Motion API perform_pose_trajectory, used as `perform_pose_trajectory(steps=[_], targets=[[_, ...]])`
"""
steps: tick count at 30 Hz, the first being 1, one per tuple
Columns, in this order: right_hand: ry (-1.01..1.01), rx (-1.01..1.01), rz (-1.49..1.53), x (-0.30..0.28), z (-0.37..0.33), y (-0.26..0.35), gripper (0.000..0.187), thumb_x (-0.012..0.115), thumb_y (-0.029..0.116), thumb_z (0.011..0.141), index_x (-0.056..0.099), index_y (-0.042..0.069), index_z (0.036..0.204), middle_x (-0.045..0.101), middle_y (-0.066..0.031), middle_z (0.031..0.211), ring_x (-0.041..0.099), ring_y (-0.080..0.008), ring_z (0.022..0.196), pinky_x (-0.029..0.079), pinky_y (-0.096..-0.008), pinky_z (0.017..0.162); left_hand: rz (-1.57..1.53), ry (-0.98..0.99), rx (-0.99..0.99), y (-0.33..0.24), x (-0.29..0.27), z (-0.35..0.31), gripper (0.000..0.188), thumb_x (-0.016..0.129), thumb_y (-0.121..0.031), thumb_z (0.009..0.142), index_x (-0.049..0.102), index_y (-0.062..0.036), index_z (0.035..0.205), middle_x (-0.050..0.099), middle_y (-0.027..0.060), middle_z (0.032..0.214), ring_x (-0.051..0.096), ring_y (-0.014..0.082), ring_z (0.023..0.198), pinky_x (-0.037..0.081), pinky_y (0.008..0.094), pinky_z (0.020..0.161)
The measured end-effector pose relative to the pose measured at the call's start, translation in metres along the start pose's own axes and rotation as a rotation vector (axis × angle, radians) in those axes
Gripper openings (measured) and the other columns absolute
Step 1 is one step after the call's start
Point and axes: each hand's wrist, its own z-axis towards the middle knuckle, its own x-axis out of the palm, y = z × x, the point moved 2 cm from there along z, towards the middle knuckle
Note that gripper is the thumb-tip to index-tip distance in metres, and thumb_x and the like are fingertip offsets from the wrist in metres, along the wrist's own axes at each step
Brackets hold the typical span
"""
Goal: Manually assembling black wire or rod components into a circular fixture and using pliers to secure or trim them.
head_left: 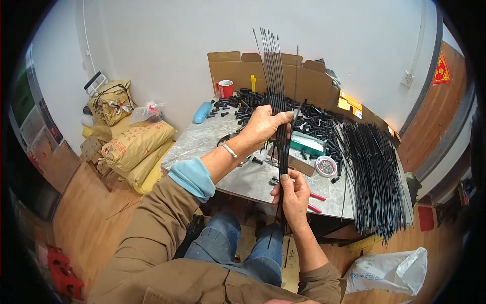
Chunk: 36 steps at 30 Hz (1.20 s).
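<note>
A bundle of thin, dark metal rods [283,152] stands nearly upright in front of me, its tops fanning out against the wall and its lower ends reaching down by my knee. Around its middle my left hand [266,124] is closed, thumb pointing right. One rod stands a little apart on the right, near that thumb. Lower down, my right hand [294,195] grips the same bundle between thumb and fingers. Many more rods [372,177] lie in a thick heap at the table's right end.
The grey table [197,152] bears a pile of short black bolt-like parts [316,119], a green box [309,144], a round dish of small metal pieces [325,165], red-handled pliers [314,207], a blue case [202,112] and a red mug [225,89]. Cardboard [228,68] stands behind; sacks [139,144] lie left.
</note>
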Motion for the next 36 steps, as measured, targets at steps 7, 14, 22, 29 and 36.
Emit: perform_pose_trajectory(steps=[7, 14, 22, 29, 36], targets=[[-0.052, -0.029, -0.016, -0.003, 0.015, 0.005, 0.022, 0.052, 0.023, 0.098, 0.054, 0.001, 0.101, 0.059, -0.0051, 0.063, 0.052, -0.0082, 0.047, 0.042, -0.0203, 0.043, -0.162, 0.098, -0.011, 0.01, 0.008, 0.002, 0.024, 0.06, -0.015, 0.092, 0.057, 0.0027, 0.108, 0.066, 0.0142, 0.095, 0.068, 0.0224, 0.081, 0.059, 0.0359, 0.072], [-0.338, -0.268, -0.183, -0.056, 0.041, 0.047, 0.022, 0.05, 0.021, 0.099, 0.064, 0.003, 0.099, 0.055, 0.0018, 0.06, 0.041, -0.0027, 0.044, 0.031, -0.0178, 0.04, -0.515, 0.129, -0.058, 0.01, -0.004, 0.007, 0.029, 0.051, -0.018, 0.097, 0.051, -0.0004, 0.121, 0.064, 0.0123, 0.096, 0.067, 0.0259, 0.084, 0.059, 0.0402, 0.076], [-0.741, -0.561, -0.925, -0.183, 0.094, 0.131, 0.027, 0.049, 0.02, 0.098, 0.065, -0.001, 0.106, 0.05, 0.0006, 0.055, 0.04, -0.0034, 0.045, 0.031, -0.0219, 0.043, -0.433, 0.159, -0.132, 0.015, -0.014, 0.005, 0.025, 0.05, -0.015, 0.097, 0.053, 0.0003, 0.117, 0.064, 0.012, 0.09, 0.067, 0.0237, 0.076, 0.06, 0.0378, 0.066], [-0.606, 0.086, -1.832, -0.268, 0.17, 0.045, 0.023, 0.056, 0.027, 0.087, 0.064, 0.006, 0.092, 0.068, -0.0195, 0.095, 0.065, -0.0403, 0.089, 0.051, -0.0504, 0.077, -0.361, 0.206, -0.198, 0.007, -0.024, -0.01, 0.024, 0.051, -0.008, 0.095, 0.054, 0.0014, 0.117, 0.066, 0.0142, 0.102, 0.068, 0.0237, 0.089, 0.059, 0.0348, 0.075], [-0.626, -0.25, -1.903, -0.264, 0.16, 0.003, 0.03, 0.067, 0.025, 0.08, 0.061, 0.01, 0.107, 0.062, -0.008, 0.103, 0.06, -0.0287, 0.098, 0.047, -0.0467, 0.077, -0.312, 0.332, -0.238, -0.001, -0.029, -0.02, 0.032, 0.059, -0.002, 0.088, 0.054, 0.0049, 0.119, 0.065, 0.0174, 0.104, 0.067, 0.0281, 0.093, 0.058, 0.0392, 0.082]])
